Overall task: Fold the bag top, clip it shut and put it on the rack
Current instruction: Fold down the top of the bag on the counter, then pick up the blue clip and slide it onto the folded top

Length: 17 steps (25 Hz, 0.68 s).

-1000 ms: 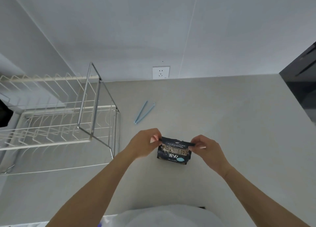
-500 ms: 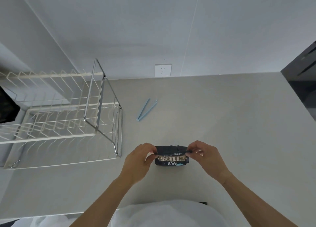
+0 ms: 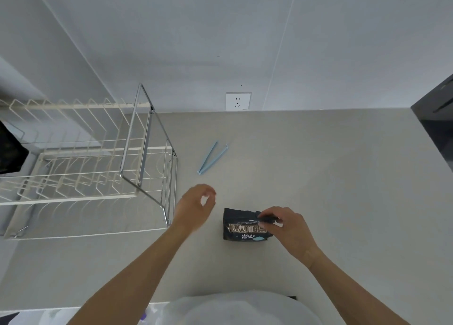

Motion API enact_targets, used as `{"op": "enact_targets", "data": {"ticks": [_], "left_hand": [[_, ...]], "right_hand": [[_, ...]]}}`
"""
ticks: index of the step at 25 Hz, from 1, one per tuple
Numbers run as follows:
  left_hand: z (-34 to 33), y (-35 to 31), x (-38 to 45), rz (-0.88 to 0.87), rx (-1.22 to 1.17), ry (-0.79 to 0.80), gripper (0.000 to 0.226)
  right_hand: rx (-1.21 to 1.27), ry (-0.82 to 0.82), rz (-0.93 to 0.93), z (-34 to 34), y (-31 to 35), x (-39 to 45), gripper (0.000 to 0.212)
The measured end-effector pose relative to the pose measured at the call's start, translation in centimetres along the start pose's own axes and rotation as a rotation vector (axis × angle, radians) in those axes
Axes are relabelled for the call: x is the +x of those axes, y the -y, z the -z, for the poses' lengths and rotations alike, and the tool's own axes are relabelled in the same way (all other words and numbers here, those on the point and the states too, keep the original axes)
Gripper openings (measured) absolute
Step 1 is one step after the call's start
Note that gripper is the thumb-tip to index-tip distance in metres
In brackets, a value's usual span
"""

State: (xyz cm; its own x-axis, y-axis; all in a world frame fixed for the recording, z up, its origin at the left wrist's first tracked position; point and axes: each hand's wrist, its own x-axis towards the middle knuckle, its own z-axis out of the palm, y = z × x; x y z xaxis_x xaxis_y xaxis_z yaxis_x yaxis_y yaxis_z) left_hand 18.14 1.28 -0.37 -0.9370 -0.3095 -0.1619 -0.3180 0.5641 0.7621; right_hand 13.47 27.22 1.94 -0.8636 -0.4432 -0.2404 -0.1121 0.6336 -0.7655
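A small black bag (image 3: 242, 228) with gold lettering stands on the beige counter, its top folded down. My right hand (image 3: 285, 225) pinches the folded top at the bag's right corner. My left hand (image 3: 195, 208) hovers off the bag to its left, fingers loosely curled and holding nothing. A light blue clip (image 3: 212, 157) lies open in a V on the counter beyond the bag, toward the wall. The wire rack (image 3: 85, 158) with a chrome end frame stands at the left.
A white wall socket (image 3: 238, 101) sits above the counter's back edge. A dark appliance (image 3: 434, 118) borders the counter at the right. A dark object (image 3: 9, 153) shows at the far left behind the rack. My white clothing fills the bottom.
My left hand has let go of the bag's left corner and moved up and left. The right hand keeps its pinch on the folded top.
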Motion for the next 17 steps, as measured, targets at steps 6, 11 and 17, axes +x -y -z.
{"op": "enact_targets", "data": {"ticks": [6, 11, 17], "left_hand": [[-0.4, 1.9, 8.7, 0.206, 0.503, 0.120, 0.056], [-0.4, 1.8, 12.0, 0.198, 0.693, 0.280, 0.053], [-0.7, 2.3, 10.6, 0.157, 0.764, 0.180, 0.022]], "right_hand": [[0.010, 0.044, -0.038, 0.3, -0.4, 0.4, 0.025], [0.015, 0.055, -0.063, 0.4, -0.4, 0.8, 0.032], [0.026, 0.048, -0.064, 0.3, -0.6, 0.6, 0.030]]}}
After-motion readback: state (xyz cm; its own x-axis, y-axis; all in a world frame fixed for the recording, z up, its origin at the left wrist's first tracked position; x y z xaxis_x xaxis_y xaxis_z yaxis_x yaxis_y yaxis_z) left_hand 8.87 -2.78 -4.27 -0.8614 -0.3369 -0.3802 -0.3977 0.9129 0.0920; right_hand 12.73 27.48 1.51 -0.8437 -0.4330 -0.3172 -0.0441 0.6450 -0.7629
